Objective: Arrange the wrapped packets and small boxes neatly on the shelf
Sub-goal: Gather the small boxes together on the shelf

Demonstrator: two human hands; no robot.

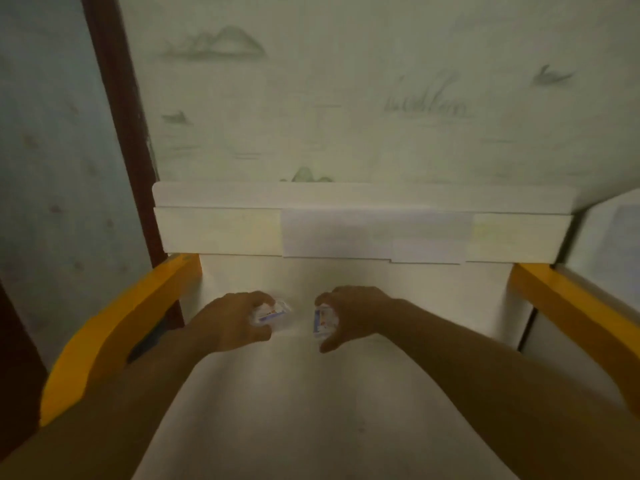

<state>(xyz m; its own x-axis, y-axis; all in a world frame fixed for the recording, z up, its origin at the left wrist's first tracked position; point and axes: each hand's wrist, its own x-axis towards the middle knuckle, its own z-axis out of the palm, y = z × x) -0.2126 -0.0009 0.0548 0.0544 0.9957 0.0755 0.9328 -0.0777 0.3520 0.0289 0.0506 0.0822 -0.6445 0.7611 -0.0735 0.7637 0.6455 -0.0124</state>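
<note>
At the centre of the frame, a person's two bare hands reach out over a pale white shelf surface (pixel 346 393), each closed around one small item. The left hand (pixel 230 323) curls its fingers over a small clear-wrapped packet with blue and red print (pixel 272 313), tilted so one corner points toward the middle of the frame. The right hand (pixel 349 315), thumb low and fingers arched above, pinches a second small white packet with blue and red print (pixel 323 322), which stands more upright. The two packets sit near each other but apart, just above or on the shelf; contact cannot be told through the blur. Holding one in each hand likely lets the person set them down as a matched pair, side by side. Behind them, across the middle of the frame, a row of flat white and cream boxes (pixel 363 233) lines the back wall, flanked by yellow side rails (pixel 138 323).
</note>
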